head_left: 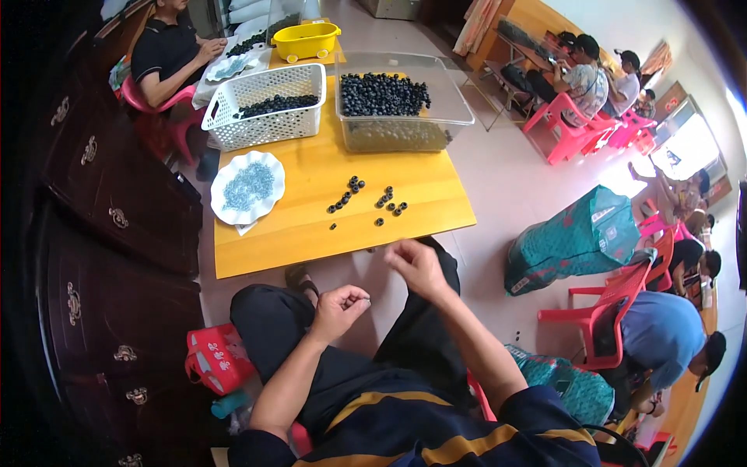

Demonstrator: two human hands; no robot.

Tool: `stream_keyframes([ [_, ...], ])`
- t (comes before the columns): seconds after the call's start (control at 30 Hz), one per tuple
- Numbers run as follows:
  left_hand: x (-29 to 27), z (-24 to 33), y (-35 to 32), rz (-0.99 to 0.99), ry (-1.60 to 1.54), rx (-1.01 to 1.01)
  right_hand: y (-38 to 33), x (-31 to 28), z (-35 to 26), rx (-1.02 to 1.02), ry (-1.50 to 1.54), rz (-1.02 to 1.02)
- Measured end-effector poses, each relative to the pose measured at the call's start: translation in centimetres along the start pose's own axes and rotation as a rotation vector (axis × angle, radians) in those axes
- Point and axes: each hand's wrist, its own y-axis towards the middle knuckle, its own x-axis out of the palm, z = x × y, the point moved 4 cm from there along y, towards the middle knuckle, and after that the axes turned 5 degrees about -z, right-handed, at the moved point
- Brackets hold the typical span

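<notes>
Right grip [418,268], fingers bent, hovers near centre frame, nearer than the left grip [339,313] to the loose round black pieces [391,207] above it on the yellow desk [303,202]; whether either grip pinches anything, I cannot tell.

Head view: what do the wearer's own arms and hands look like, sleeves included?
The left hand and right hand are both ungloved, and no watch or bracelet shows on either wrist. Both forearms are uncovered, below short, dark navy sleeves. The shirt is dark navy too, with mustard-yellow stripes.
</notes>
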Motion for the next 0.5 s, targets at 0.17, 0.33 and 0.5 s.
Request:
stream_keyframes([
  [0.17, 0.1, 0.2, 0.1, -0.012, 0.031, 0.004, 5.4, -2.5, -1.9, -0.164, -0.423, 0.239],
  [0.33, -0.2, 0.4, 0.0, 0.014, 0.103, 0.026, 6.9, -1.2, -2.7, -0.107, -0.696, 0.124],
  [0.5, -0.4, 1.1, -0.3, 0.049, 0.099, 0.049, 7.7, -0.3, -2.0, -0.125, -0.8, 0.061],
])
